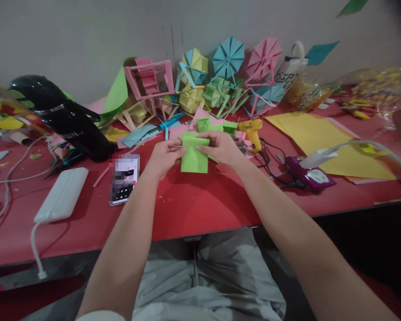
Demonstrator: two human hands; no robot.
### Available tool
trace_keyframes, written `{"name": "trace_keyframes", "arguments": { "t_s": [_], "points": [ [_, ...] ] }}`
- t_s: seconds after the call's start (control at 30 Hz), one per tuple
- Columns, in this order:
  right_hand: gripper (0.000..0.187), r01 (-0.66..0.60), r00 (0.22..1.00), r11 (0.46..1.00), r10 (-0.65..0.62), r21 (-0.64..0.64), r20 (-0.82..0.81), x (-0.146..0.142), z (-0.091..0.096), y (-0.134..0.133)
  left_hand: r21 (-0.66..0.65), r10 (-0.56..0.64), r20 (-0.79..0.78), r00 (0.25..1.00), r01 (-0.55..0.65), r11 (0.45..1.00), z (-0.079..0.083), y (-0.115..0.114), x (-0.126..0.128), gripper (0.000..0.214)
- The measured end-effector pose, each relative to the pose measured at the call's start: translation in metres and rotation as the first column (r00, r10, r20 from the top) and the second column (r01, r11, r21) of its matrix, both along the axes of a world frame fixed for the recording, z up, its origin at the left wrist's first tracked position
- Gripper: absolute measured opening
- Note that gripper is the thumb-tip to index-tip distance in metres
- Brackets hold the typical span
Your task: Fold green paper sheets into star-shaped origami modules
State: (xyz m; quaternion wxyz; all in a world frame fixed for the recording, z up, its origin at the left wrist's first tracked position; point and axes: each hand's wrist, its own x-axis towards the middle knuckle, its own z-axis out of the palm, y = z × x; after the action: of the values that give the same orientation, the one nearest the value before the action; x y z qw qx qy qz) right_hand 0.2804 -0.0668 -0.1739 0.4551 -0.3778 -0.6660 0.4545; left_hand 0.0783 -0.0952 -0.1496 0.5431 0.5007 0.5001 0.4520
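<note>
Between my two hands is a piece of green paper [194, 156], roughly square, held up just above the red table [200, 205]. My left hand [167, 156] pinches its left edge near the top. On the other side, my right hand [222, 147] grips the upper right edge, thumb in front and fingers behind. More folded green paper [203, 125] lies right behind the hands on pink paper scraps. A yellow glue gun [253, 132] with an orange light rests just beyond my right hand.
Folded paper wheels [228, 58] lean along the wall. On the left are a black bottle [63, 118], a phone [124, 180] and a white power bank [63, 195] with a cable. To the right lie a purple power strip [309, 174] and yellow paper sheets [337, 142].
</note>
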Motion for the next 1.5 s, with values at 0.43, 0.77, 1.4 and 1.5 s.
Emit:
{"name": "trace_keyframes", "arguments": {
  "t_s": [0.43, 0.77, 1.4, 1.5],
  "points": [
    [0.026, 0.006, 0.990, 0.992, -0.023, 0.127, 0.139, -0.004, 0.016, -0.014, 0.001, 0.020, 0.068, 0.998, -0.020, 1.000, 0.000, 0.001, 0.002, 0.031],
    [0.030, -0.066, 0.981, 0.992, 0.045, 0.104, 0.190, -0.005, 0.017, -0.014, 0.186, -0.006, -0.129, 0.992, 0.030, 0.982, -0.003, 0.000, -0.001, 0.032],
    [0.047, -0.021, 0.981, 0.999, 0.012, 0.044, 0.194, -0.006, 0.015, -0.013, 0.206, -0.066, -0.248, 0.966, 0.119, 0.971, 0.001, -0.003, 0.001, 0.029],
    [0.047, -0.034, 0.982, 0.999, 0.033, 0.005, 0.188, -0.004, 0.017, -0.013, 0.219, -0.054, -0.257, 0.965, 0.113, 0.969, 0.001, -0.003, 0.000, 0.029]
  ]
}}
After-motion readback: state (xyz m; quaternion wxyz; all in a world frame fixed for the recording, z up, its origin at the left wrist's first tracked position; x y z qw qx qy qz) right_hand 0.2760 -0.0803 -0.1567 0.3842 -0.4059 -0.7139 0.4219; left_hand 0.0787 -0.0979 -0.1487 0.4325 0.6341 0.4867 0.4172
